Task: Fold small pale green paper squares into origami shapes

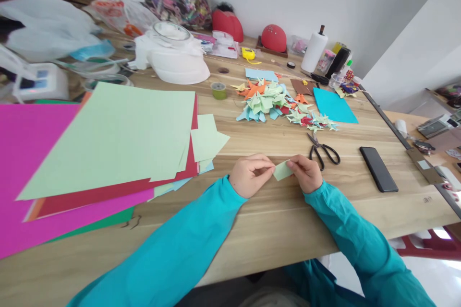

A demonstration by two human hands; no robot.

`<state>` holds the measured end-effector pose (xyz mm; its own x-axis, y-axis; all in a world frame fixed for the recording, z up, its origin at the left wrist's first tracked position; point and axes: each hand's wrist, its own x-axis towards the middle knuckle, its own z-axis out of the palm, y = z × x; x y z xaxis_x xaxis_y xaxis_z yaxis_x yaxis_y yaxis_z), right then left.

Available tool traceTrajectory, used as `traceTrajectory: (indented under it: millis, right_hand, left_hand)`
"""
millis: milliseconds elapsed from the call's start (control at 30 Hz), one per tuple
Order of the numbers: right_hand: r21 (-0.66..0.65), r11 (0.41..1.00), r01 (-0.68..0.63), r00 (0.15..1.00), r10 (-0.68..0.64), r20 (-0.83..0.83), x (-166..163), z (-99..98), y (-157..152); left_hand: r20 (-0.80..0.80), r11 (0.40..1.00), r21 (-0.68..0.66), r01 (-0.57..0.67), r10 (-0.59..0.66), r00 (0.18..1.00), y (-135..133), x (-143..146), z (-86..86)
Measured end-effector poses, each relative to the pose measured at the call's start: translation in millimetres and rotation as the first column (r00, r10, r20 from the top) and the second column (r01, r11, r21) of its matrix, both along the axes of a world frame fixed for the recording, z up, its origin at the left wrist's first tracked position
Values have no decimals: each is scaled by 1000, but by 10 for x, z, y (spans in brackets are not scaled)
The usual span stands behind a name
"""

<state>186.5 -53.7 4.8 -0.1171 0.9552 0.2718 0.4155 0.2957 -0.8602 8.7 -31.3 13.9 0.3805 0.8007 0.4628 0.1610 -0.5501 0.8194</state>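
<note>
A small piece of light green paper [283, 171] is held between my two hands, just above the wooden table. My left hand [253, 175] pinches its left end between thumb and fingers. At the other end, my right hand [306, 172] grips the paper's upper right corner. Scissors [317, 148] with black handles lie just beyond my right hand. Farther back is a pile of folded paper pieces [266, 100] in green, orange, blue and red. To the left, a stack of large coloured sheets has a light green sheet [122, 129] on top, with smaller green pieces [207, 141] beside it.
A black phone [378, 169] lies at the right. A turquoise sheet [334, 105] and a roll of tape [218, 90] rest farther back. White caps [176, 57], a yellow tape measure [248, 53] and red pincushions [273, 37] line the rear, near plastic bags [50, 24].
</note>
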Motion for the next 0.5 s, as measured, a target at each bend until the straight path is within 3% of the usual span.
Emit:
traceTrajectory:
  millis: [500]
  right_hand:
    - [-122, 988, 94, 957, -124, -262, 31, -5, 62]
  left_hand:
    - [34, 988, -143, -63, 68, 997, 33, -32, -23]
